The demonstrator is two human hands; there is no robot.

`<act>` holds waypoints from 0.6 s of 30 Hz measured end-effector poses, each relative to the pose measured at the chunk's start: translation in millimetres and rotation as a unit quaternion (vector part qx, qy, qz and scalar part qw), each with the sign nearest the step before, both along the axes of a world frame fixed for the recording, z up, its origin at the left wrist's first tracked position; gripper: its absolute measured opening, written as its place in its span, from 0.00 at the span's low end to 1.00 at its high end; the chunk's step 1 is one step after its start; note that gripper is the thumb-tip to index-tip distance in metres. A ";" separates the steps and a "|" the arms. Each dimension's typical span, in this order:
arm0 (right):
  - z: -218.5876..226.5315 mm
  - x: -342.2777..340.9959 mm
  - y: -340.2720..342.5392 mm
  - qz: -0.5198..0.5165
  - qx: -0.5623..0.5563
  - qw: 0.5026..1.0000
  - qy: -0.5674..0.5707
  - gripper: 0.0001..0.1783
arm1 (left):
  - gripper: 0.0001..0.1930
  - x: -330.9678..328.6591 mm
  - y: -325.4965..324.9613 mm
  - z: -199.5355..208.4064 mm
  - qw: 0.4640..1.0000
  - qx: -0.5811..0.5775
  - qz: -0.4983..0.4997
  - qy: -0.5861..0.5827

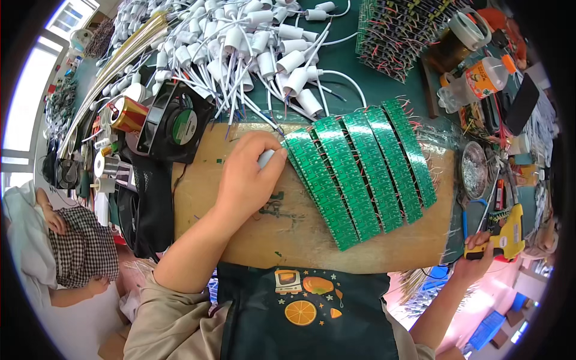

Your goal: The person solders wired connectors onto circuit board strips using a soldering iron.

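Note:
My left hand (249, 171) is closed around a white lamp socket (266, 158), most of it hidden by the fingers. It is just left of several green circuit board strips (360, 174), which lie side by side with red and dark wires along their edges. Far out to the right, my right hand (480, 247) grips a yellow glue gun (510, 234) by its dark handle. Under the boards and my left hand lies a worn brown work board (252, 243).
White lamp sockets (258, 45) with cables are heaped at the back. A black fan (177, 123) and a can (127, 114) stand left. Wired boards (399, 36), a jug (459, 39), a bottle (477, 84) and a metal dish (474, 170) are right. Another person (81, 246) sits at left.

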State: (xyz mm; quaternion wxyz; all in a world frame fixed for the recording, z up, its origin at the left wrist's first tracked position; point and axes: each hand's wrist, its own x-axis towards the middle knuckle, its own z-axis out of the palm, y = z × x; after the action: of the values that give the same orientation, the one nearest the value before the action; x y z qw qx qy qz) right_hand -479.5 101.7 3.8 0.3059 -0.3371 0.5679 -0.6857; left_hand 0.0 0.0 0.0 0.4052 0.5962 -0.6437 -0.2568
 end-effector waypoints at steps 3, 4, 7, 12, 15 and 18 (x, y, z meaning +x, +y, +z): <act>10.4 38.8 -16.3 0.081 -0.027 0.995 -0.048 0.36 | 0.05 6.2 -12.8 1.3 1.000 0.002 0.015 -0.001; 10.7 48.0 -17.4 0.097 -0.053 0.993 -0.034 0.36 | 0.05 6.8 -11.5 1.1 1.000 0.008 0.013 -0.003; 22.7 88.7 -22.8 0.130 -0.061 0.989 -0.037 0.38 | 0.05 3.5 -13.3 -0.9 1.000 0.016 0.012 -0.001; 34.5 150.3 -33.1 0.246 0.016 0.962 -0.120 0.44 | 0.05 3.9 -19.3 -3.1 0.999 0.014 0.030 -0.001; 37.3 180.1 -36.3 0.313 0.064 0.941 -0.107 0.45 | 0.05 4.6 -21.1 -3.7 0.999 0.032 0.034 0.001; 39.5 203.8 -41.5 0.360 0.132 0.918 -0.099 0.46 | 0.05 6.4 -22.6 -6.5 0.999 0.037 0.037 0.011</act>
State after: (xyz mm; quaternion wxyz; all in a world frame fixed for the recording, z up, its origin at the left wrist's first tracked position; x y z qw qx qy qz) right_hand -275.7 60.2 43.3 0.6288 -0.4057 0.4600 -0.4779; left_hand 6.4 -22.6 -6.5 0.3994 0.6310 -0.6069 -0.2722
